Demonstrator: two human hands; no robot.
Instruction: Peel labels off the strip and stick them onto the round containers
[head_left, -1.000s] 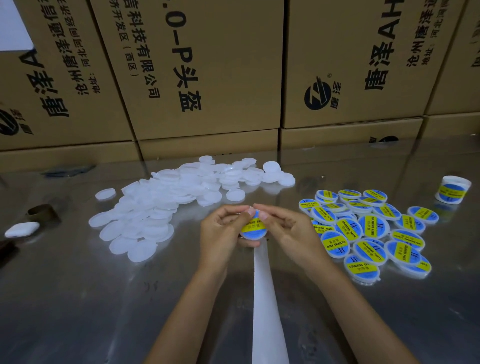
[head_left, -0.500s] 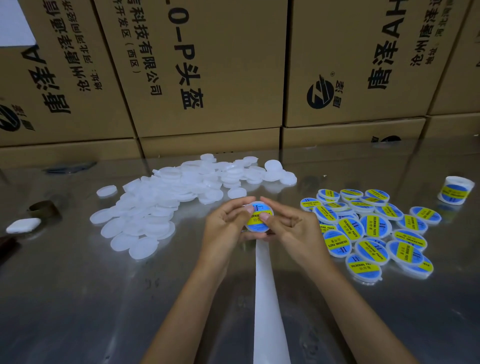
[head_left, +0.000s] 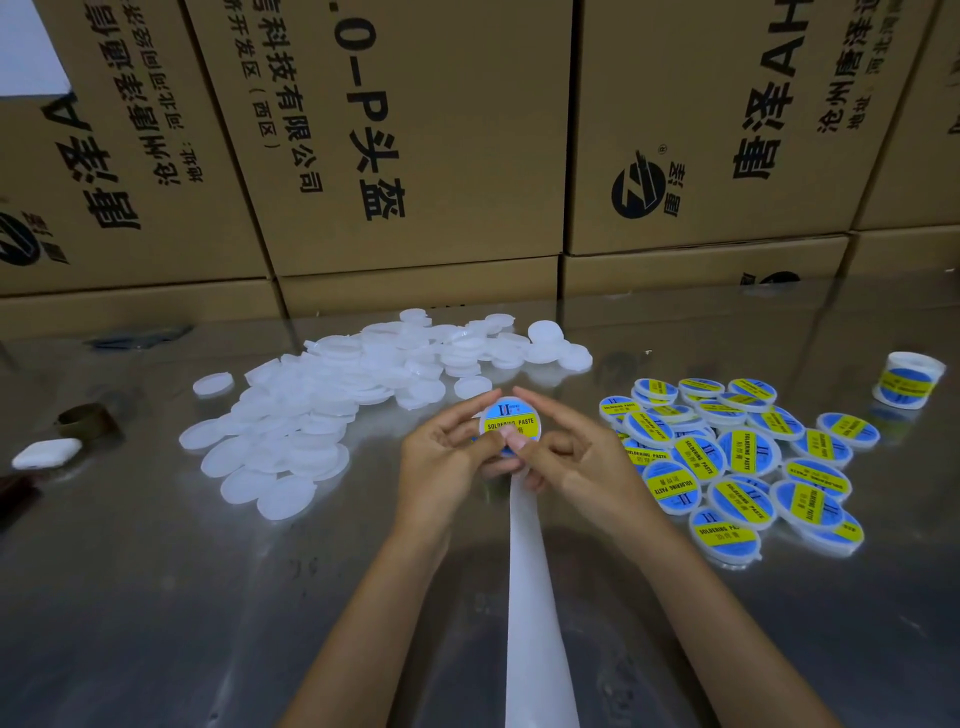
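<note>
Above the reflective grey desk, the left hand and right hand together grasped a small round white container bearing a blue-and-yellow label, with the white backing strip trailing below them, plain white containers lying leftward and labelled ones rightward.

Dim, glare on tabletop, edges bowed
</note>
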